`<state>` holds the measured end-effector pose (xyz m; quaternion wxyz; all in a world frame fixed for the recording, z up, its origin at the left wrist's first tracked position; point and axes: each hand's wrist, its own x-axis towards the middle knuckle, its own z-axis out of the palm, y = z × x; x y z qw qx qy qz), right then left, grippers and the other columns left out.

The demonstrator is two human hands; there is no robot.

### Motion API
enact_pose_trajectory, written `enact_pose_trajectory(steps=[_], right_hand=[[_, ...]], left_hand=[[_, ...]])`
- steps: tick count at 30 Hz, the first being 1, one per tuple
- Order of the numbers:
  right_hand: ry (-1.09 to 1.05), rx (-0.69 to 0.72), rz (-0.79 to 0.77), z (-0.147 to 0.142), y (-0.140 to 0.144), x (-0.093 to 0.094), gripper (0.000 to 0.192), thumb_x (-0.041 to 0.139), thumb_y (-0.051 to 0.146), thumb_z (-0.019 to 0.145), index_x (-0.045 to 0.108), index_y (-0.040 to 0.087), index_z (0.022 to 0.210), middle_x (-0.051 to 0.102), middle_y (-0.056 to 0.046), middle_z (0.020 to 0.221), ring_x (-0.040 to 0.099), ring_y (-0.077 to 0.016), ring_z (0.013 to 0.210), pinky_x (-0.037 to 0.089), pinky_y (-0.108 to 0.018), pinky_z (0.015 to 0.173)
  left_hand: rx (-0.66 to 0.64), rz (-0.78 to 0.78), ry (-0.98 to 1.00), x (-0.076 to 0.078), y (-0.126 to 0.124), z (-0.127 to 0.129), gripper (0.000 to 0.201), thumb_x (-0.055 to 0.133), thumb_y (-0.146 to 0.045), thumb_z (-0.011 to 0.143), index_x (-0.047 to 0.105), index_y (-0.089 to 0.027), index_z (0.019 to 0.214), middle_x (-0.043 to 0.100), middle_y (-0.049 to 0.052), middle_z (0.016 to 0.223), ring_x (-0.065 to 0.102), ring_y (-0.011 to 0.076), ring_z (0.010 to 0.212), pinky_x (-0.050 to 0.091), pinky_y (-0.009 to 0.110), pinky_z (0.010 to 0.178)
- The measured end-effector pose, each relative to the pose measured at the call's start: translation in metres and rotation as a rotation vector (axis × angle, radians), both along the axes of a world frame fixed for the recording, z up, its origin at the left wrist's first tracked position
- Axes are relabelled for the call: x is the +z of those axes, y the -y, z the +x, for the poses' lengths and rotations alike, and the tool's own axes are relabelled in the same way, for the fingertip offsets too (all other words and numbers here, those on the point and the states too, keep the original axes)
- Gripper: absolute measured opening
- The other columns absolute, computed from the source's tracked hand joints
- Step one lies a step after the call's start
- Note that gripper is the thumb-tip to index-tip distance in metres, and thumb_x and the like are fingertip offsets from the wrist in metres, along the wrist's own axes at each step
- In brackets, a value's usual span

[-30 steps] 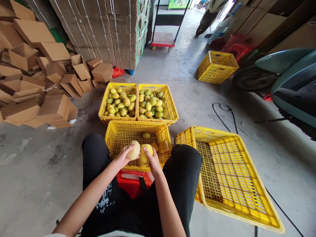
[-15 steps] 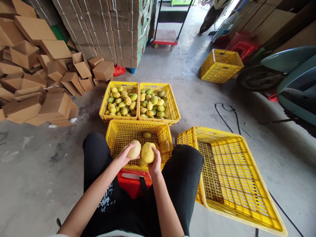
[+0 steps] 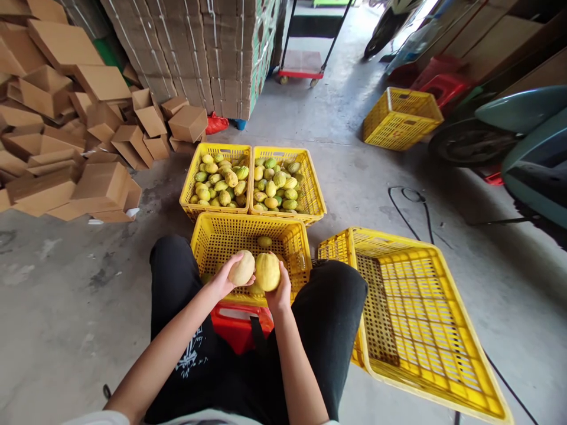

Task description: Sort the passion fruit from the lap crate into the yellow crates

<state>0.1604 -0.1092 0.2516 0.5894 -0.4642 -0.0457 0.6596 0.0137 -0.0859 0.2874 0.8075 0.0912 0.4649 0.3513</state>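
My left hand is wrapped round a pale cream-yellow melon. Beside it, my right hand grips a deeper yellow, faintly ribbed melon. Both are held side by side above a yellow plastic crate between my knees. In that crate lies a small greenish-yellow melon, and more fruit shows partly behind my hands. Just beyond stand a left crate and a right crate, each holding many yellow-green melons.
A large yellow crate lies tilted by my right knee. Flattened and open cardboard boxes pile up at left, near a strapped cardboard stack. A trolley, another crate, a scooter and a black cable are farther off.
The melon in my right hand has turned, showing more of its ribbed side. My left hand keeps its hold on the pale melon. The whole view has shifted slightly.
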Motion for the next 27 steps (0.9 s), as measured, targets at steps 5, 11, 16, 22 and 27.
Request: enact_pose_trajectory(steps=[5,11,16,22,27], right_hand=[[0.024,0.102,-0.111,0.001,0.000,-0.005,0.055,0.067,0.068,0.070,0.072,0.020,0.098,0.076,-0.007,0.089,0.072,-0.0304,0.089,0.057,-0.039,0.074],[0.045,0.248,-0.021,-0.003,0.003,-0.001,0.056,0.070,0.072,0.067,0.069,0.020,0.087,0.074,-0.007,0.081,0.071,-0.0304,0.088,0.057,-0.039,0.072],[0.176,0.230,0.081,-0.007,0.006,-0.008,0.050,0.081,0.058,0.068,0.068,0.022,0.101,0.073,-0.003,0.090,0.069,-0.0248,0.085,0.055,-0.036,0.076],[-0.056,0.195,-0.032,-0.011,0.003,-0.004,0.048,0.070,0.065,0.071,0.070,0.020,0.087,0.071,-0.004,0.074,0.068,-0.0243,0.070,0.057,-0.038,0.068],[-0.077,0.066,-0.099,-0.005,-0.001,0.002,0.046,0.066,0.064,0.070,0.072,0.021,0.086,0.075,-0.007,0.079,0.071,-0.0272,0.075,0.058,-0.039,0.066]], left_hand=[[-0.026,0.058,0.005,0.003,0.000,-0.001,0.036,0.051,-0.046,0.093,0.065,-0.012,0.090,0.069,0.014,0.075,0.065,0.0206,0.060,0.052,0.030,0.059],[-0.051,0.083,0.038,0.006,0.000,-0.005,0.042,0.053,-0.053,0.090,0.065,-0.012,0.091,0.069,0.013,0.074,0.064,0.0197,0.059,0.050,0.030,0.059],[0.021,0.091,-0.042,0.003,-0.003,-0.005,0.043,0.052,-0.052,0.091,0.067,-0.012,0.095,0.069,0.013,0.076,0.063,0.0208,0.061,0.049,0.031,0.061],[0.046,0.116,-0.011,0.004,-0.003,0.001,0.048,0.047,-0.056,0.094,0.066,-0.013,0.089,0.069,0.013,0.079,0.063,0.0191,0.062,0.050,0.030,0.058],[0.089,0.092,-0.047,0.001,-0.002,0.006,0.038,0.053,-0.048,0.094,0.067,-0.013,0.094,0.071,0.014,0.091,0.068,0.0224,0.079,0.056,0.032,0.068]])
